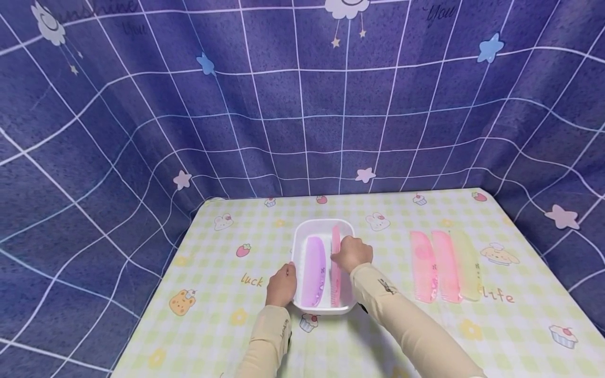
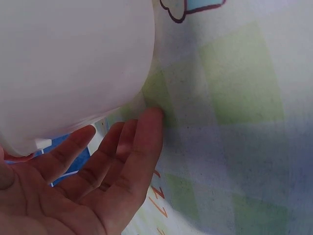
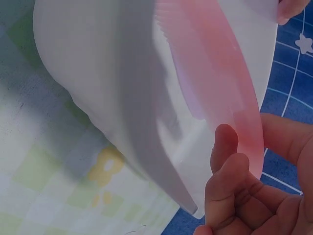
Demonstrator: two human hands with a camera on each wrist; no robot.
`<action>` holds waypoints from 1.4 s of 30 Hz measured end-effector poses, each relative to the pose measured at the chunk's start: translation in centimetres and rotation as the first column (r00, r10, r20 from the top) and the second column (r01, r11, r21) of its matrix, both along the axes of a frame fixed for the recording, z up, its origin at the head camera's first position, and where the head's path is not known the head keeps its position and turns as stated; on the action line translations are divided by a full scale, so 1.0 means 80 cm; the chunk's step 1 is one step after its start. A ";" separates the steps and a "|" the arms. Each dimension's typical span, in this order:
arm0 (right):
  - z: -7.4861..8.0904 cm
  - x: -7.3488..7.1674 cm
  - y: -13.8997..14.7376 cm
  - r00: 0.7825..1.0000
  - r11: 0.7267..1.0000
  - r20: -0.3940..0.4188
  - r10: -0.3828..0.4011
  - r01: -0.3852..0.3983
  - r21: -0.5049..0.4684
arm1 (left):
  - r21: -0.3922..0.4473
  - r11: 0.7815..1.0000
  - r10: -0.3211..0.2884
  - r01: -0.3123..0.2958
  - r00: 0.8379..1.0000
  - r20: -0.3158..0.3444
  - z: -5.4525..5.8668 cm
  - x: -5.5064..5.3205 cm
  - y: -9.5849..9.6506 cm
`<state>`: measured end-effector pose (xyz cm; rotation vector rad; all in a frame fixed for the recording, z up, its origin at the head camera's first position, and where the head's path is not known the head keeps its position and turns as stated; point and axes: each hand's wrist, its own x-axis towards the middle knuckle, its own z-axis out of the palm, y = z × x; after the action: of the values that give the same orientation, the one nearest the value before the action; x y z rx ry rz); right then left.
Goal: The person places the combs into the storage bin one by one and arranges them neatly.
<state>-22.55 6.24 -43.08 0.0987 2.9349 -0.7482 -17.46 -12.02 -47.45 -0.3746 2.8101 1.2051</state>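
Observation:
A white plastic basin (image 1: 302, 229) sits on the table with a purple comb (image 1: 313, 270) lying inside along its left half. My left hand (image 1: 282, 285) holds the basin's left side, thumb at the rim; in the left wrist view its fingers (image 2: 146, 137) extend beside the outer wall. On the other side, my right hand (image 1: 353, 253) pinches a pink comb (image 1: 336, 275) near its far end. That comb stands on edge within the basin, right of the purple one. The right wrist view shows the thumb and fingers gripping the translucent pink comb (image 3: 220, 63).
Right of the basin, two pink combs (image 1: 422, 265) (image 1: 446, 265) and a pale yellow-green comb (image 1: 465, 265) lie side by side. A checked cloth (image 1: 212, 325) with printed cartoons covers the table. Blue grid-patterned curtains (image 1: 321, 136) hang behind and at both sides.

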 end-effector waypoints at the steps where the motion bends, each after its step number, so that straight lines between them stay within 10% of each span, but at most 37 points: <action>1: 0.000 0.000 -0.001 1.000 1.000 0.001 0.001 -0.001 0.006 | 0.001 1.000 0.000 0.000 1.000 -0.001 0.000 0.000 0.000; 42: 0.003 0.000 -0.003 0.998 0.980 -0.020 0.059 -0.054 0.193 | -0.006 1.000 -0.001 0.001 1.000 -0.004 -0.002 -0.001 -0.001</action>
<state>-22.58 6.03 -42.87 0.0210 3.0132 -0.4597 -17.52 -12.10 -47.65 -0.3713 2.8178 1.1987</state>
